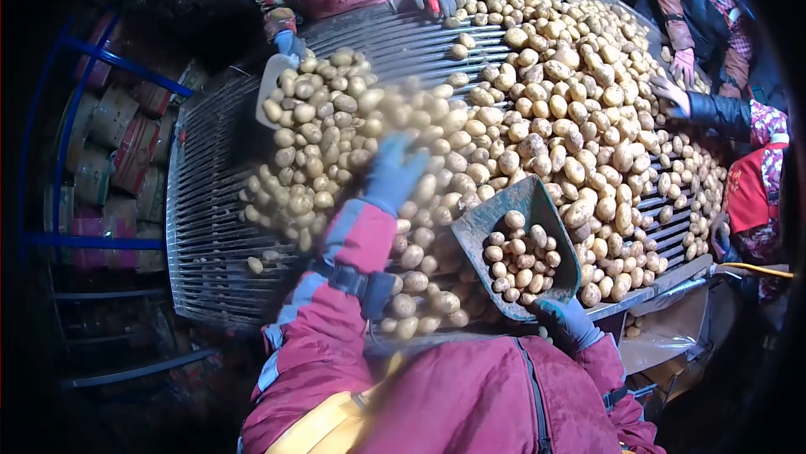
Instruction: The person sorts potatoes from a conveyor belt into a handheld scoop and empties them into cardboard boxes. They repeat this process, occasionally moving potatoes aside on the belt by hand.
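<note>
My left hand (396, 175), in a blue-grey glove, reaches over the middle of the potato pile (579, 101). Motion blurs it, but its fingers look stretched out and apart, touching or just above the potatoes. Beyond it, several potatoes (411, 105) are smeared by movement. At the near edge, my right hand (573, 325), gloved too, is closed around the handle end of a green scoop (483, 223). The scoop is tilted, with several small potatoes (522, 261) inside. Beneath everything lies a slatted metal table (222, 219).
Across the table, a person's gloved hands hold a pale scoop (270, 89) and a red-handled item (433, 5). Other workers' hands (672, 94) reach in from the right. Stacked boxes (117, 143) stand behind blue rails (126, 63) at left. An open carton (663, 328) sits below the near edge.
</note>
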